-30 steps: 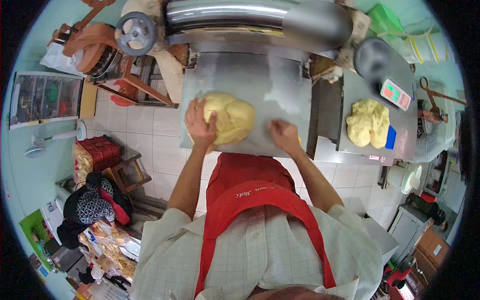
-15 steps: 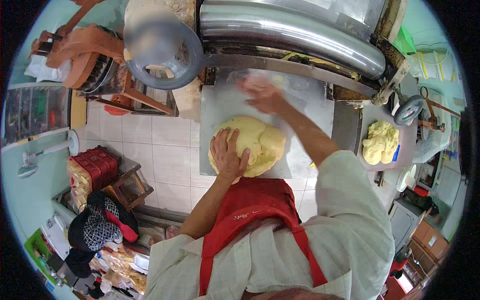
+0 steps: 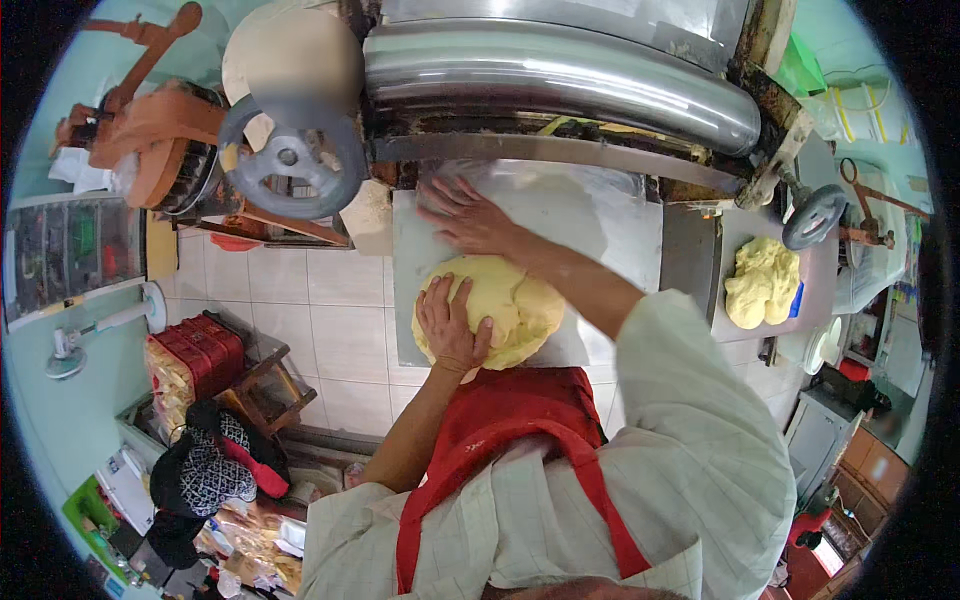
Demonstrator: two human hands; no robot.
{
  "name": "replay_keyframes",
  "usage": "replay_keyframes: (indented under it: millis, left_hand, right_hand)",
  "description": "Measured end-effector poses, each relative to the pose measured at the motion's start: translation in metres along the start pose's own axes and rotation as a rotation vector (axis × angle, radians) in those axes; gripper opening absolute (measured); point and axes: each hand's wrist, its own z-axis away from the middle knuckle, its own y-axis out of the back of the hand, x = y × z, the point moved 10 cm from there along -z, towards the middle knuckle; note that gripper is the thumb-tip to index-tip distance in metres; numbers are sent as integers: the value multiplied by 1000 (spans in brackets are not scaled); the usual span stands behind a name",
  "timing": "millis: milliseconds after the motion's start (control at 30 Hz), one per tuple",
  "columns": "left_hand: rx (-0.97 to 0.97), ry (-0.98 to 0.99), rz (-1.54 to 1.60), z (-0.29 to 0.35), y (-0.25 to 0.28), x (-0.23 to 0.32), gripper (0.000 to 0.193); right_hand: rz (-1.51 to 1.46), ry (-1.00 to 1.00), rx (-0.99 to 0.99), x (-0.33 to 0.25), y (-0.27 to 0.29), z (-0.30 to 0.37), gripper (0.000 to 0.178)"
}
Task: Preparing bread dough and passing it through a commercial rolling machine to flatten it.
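On the metal table (image 3: 610, 230): a big lump of yellow dough (image 3: 515, 300) sits at the near side, close to the person's red apron (image 3: 520, 400).
Left hand (image 3: 452, 325): it lies on the left part of the big lump of dough, with its fingers apart and its thumb out to the side.
Right hand (image 3: 475, 220): it is flat, with its fingers apart and nothing held, over the far left part of the table; the picture does not tell if it touches.
Right arm (image 3: 575, 275): it slants across the table, past the far right side of the dough.
Roller (image 3: 560, 85): it is shiny and long, beyond the table.
Big wheel (image 3: 288, 157): it is grey, left of the roller.
Side table (image 3: 740, 225): it stands to the right and has another yellow lump (image 3: 763, 282), with a blue thing (image 3: 796, 300) just beside it.
Floor (image 3: 345, 330): pale tiles, left of the table.
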Motion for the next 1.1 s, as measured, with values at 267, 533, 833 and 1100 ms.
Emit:
replay_keyframes:
  millis: [267,533,833,1100]
  left_hand:
    - [21,25,-32,-1,-1,4,64]
    - [54,-2,-1,-2,2,10,65]
    - [-189,346,504,-8,-13,-53,95]
    - [-634,761,162,-35,-35,-87,104]
  right_hand:
    - [82,-25,-153,75,42,148,57]
    - [-480,15,-449,63,49,313,47]
    - [-1689,-1313,882,288,83,402,66]
    - [-1320,-1236,693,305,73,408,57]
